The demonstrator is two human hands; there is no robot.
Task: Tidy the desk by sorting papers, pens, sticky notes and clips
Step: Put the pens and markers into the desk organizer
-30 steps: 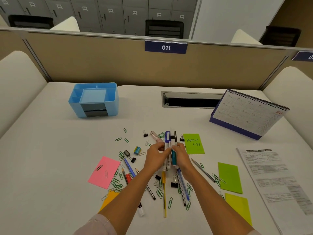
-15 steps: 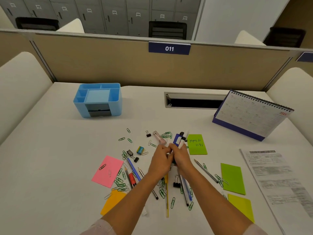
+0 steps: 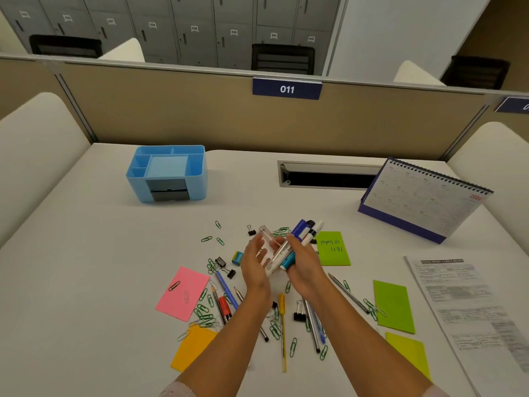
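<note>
Head view, centre of the frame: my right hand (image 3: 304,267) grips a bundle of markers (image 3: 303,232) above the clip-strewn surface (image 3: 86,253), while my left hand (image 3: 255,266), fingers straight, rests against the bundle.

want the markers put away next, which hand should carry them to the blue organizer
Right, probably. The right hand grips the markers, while the left hand is open beside them. The organizer stands at the far left, so the reach crosses over, but no handover is needed.
</note>
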